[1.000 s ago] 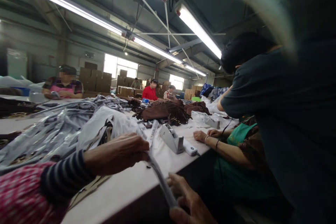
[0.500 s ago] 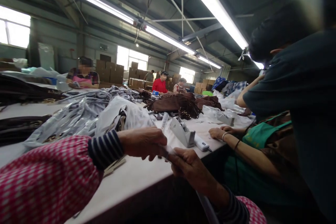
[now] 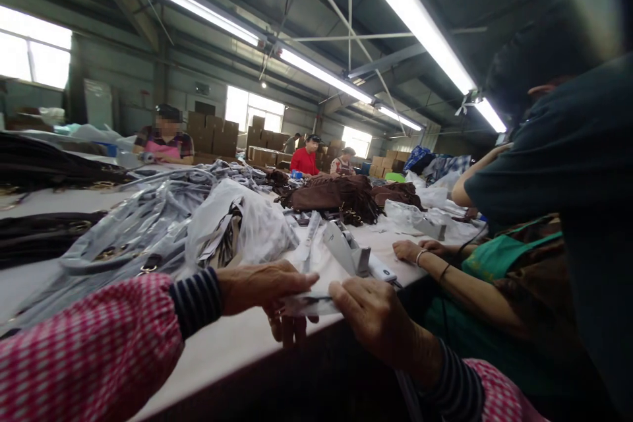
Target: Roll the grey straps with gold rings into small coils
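My left hand [image 3: 274,290] is over the near table edge, thumb stretched out above and fingers curled below a thin strip in clear plastic [image 3: 309,305]. The strip's left end lies between that thumb and the fingers. On the right end of the strip, my right hand [image 3: 378,313] is closed in a pinch. Some long grey material hangs under my right wrist, partly hidden in shadow. Just beyond my hands stand a grey tape dispenser [image 3: 341,247] and a white handheld device [image 3: 382,269]. A white strip [image 3: 307,237] lies beside the dispenser.
Plastic bags with straps [image 3: 242,224] and grey wrapped straps [image 3: 133,231] cover the left of the table [image 3: 237,343]. Brown bags [image 3: 331,194] are piled farther back. A co-worker's hand [image 3: 408,250] rests at the right edge; another person in dark clothing [image 3: 558,165] leans in close.
My hands have moved slightly apart, showing more of the strip between them. My left thumb has stretched out from its curled position. The view has shifted a little.
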Demonstrator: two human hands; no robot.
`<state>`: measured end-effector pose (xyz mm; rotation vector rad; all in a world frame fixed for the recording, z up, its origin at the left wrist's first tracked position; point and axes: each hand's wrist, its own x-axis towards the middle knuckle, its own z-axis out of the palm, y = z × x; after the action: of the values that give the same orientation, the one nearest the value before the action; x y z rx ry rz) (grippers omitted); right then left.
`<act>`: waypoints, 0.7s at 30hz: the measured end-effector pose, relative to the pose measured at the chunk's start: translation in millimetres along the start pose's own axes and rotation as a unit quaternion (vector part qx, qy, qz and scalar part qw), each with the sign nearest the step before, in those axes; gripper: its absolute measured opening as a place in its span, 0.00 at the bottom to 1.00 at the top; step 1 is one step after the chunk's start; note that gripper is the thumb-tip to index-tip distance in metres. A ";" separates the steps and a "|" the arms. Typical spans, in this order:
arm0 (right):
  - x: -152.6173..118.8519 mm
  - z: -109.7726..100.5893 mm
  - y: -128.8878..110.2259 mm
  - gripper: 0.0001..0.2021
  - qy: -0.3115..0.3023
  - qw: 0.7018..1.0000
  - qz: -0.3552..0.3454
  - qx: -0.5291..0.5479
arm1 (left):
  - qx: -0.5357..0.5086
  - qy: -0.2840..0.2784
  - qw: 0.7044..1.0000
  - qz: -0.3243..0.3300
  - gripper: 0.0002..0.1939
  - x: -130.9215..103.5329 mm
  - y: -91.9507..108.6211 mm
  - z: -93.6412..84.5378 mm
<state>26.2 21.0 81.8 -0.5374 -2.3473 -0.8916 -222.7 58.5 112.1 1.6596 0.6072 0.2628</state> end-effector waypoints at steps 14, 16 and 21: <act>-43.7 41.6 -12.9 0.19 0.028 0.894 0.312 0.319 | -0.314 0.128 0.921 0.193 0.12 1.5 -29.3 89.1; -43.2 57.0 -41.8 0.25 0.008 0.766 0.432 0.475 | -0.300 0.173 0.909 0.233 0.12 8.8 -21.6 88.3; -43.6 82.3 -108.6 0.34 -0.018 0.535 0.500 0.681 | -0.216 0.414 0.840 0.276 0.12 42.0 -28.8 83.9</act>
<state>-29.2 -4.4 -47.7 -0.8926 -1.4919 1.4019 -152.8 11.7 61.5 1.1842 0.6130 1.4875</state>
